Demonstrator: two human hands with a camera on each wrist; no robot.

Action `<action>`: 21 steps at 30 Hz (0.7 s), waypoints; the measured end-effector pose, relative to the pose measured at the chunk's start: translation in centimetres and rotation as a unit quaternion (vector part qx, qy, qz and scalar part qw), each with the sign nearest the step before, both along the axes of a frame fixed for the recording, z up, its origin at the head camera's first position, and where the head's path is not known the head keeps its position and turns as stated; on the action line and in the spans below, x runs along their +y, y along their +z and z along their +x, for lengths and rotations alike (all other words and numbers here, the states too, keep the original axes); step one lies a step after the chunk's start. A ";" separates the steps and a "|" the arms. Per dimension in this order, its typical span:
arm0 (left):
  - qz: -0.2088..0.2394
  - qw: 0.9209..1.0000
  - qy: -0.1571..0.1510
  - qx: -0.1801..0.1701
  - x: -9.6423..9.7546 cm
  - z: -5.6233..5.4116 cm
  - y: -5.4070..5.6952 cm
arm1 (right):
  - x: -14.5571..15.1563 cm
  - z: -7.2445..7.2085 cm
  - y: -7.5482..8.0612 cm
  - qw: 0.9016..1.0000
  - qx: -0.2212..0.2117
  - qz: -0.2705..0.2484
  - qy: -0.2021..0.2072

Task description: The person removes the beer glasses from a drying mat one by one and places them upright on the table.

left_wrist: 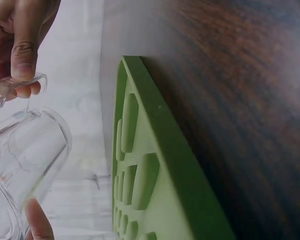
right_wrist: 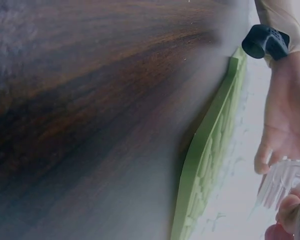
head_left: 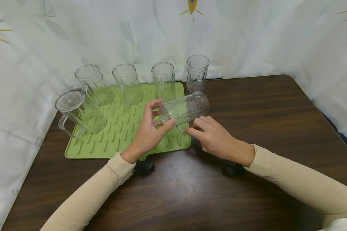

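Note:
A clear mug (head_left: pixel 183 108) lies tilted on its side in the air over the right part of the green drying mat (head_left: pixel 127 141). At its left end, my left hand (head_left: pixel 147 131) holds it between thumb and fingers. My right hand (head_left: pixel 217 138) pinches the mug's handle (left_wrist: pixel 37 80) from the right, as the left wrist view shows close up. The right wrist view catches only a bit of the mug (right_wrist: pixel 285 182), between the left palm and the right fingertips.
Upright on the mat's back edge stand clear mugs (head_left: pixel 127 85), (head_left: pixel 164 80), and another (head_left: pixel 95 85) farther left. An upside-down mug (head_left: pixel 81 112) sits at the mat's left. One mug (head_left: pixel 197 73) stands on the dark wooden table (head_left: pixel 263 112), behind the held one. White curtains (head_left: pixel 248 38) hang behind.

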State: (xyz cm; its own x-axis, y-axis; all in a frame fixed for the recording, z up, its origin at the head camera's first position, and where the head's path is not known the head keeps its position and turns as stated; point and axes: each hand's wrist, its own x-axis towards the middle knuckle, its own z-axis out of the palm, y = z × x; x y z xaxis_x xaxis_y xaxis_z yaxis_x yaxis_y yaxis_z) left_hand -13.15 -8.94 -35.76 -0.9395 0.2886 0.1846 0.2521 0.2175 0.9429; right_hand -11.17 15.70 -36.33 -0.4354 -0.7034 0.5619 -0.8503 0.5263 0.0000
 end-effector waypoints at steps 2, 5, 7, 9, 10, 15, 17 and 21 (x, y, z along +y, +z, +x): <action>0.000 1.000 -0.001 0.002 0.1 0.0 -0.1 | 0.0 0.1 0.0 1.000 0.003 0.004 0.000; -0.001 1.000 0.000 0.003 0.1 0.0 -0.2 | 0.0 0.1 0.0 1.000 0.009 0.010 -0.002; -0.002 1.000 0.000 0.007 0.2 0.0 -0.3 | 0.1 0.1 0.1 1.000 0.010 0.015 -0.005; -0.001 1.000 0.002 0.012 0.2 -0.1 -0.3 | 0.1 0.1 0.2 1.000 0.011 0.021 -0.009; 0.000 1.000 0.002 0.014 0.2 -0.1 -0.3 | 0.1 0.1 0.2 1.000 0.011 0.024 -0.011; 0.010 1.000 0.005 0.021 0.5 -0.2 -0.4 | 0.1 0.2 0.4 0.999 0.015 0.035 -0.018; 0.012 1.000 0.005 0.024 0.5 -0.2 -0.4 | 0.1 0.3 0.4 0.999 0.017 0.037 -0.018; 0.022 0.999 0.003 0.025 0.6 -0.1 -0.4 | 0.2 0.3 0.5 0.999 0.014 0.033 -0.018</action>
State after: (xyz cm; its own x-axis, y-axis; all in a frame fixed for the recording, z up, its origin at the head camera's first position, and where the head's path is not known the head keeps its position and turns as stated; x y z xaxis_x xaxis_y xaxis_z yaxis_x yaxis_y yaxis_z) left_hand -13.25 -8.32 -36.15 -0.9304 0.2738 0.2435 0.2980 0.1787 0.9377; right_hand -10.83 15.93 -35.86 -0.4465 -0.7235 0.5264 -0.8298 0.5550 0.0588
